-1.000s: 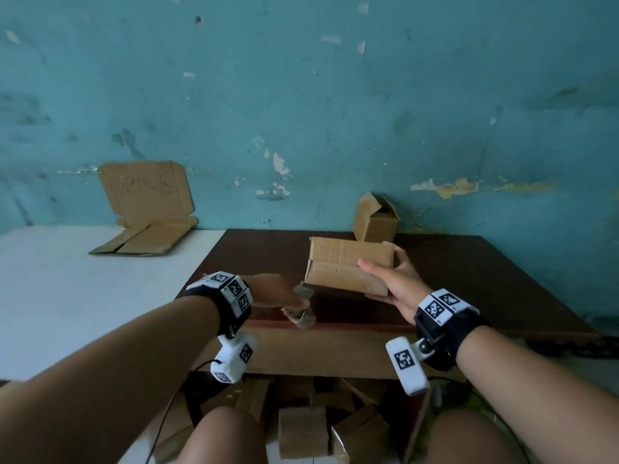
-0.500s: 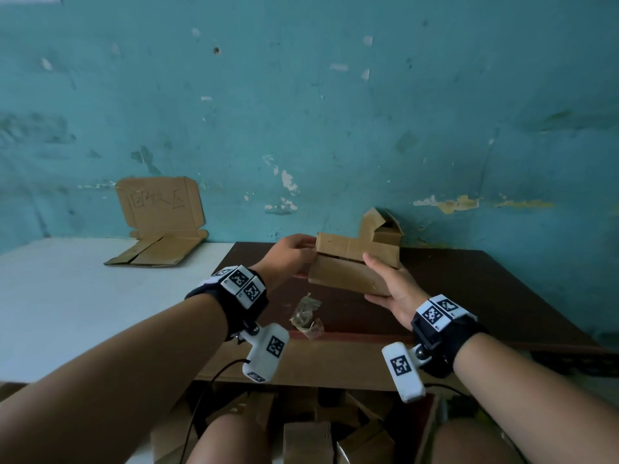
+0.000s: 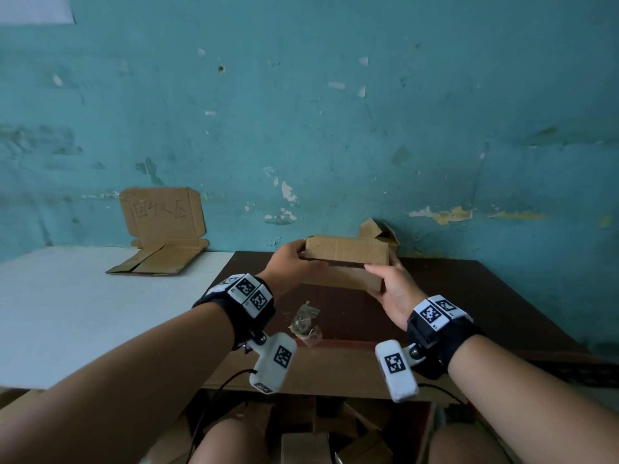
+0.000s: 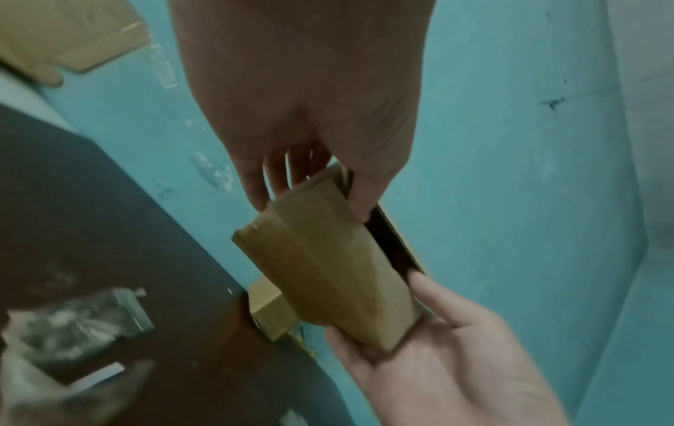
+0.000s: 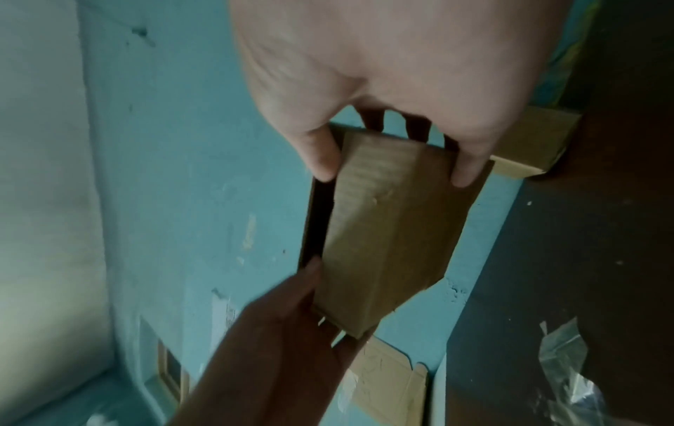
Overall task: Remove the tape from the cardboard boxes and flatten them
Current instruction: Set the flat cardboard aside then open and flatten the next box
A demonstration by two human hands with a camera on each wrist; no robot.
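Note:
A small brown cardboard box (image 3: 345, 254) is held level above the dark table (image 3: 469, 296), in front of the wall. My left hand (image 3: 298, 261) grips its left end and my right hand (image 3: 385, 281) grips its right end, fingers under it. A dark gap shows between the top flap and the body. In the left wrist view the box (image 4: 328, 273) has a thumb of each hand at that gap. In the right wrist view the box (image 5: 390, 230) shows the same grip. A crumpled wad of clear tape (image 3: 304, 324) lies on the table below my hands.
A second, open box (image 3: 378, 231) stands at the wall behind the held one. Flattened cardboard (image 3: 160, 261) lies on the white table (image 3: 67, 313) at the left, under a cardboard sign (image 3: 164, 212) leaning on the wall. Several boxes (image 3: 301, 440) lie on the floor between my knees.
My left hand let go of the tape wad on the table and rose to grip the box's left end. The box turned level and a gap opened under its top flap.

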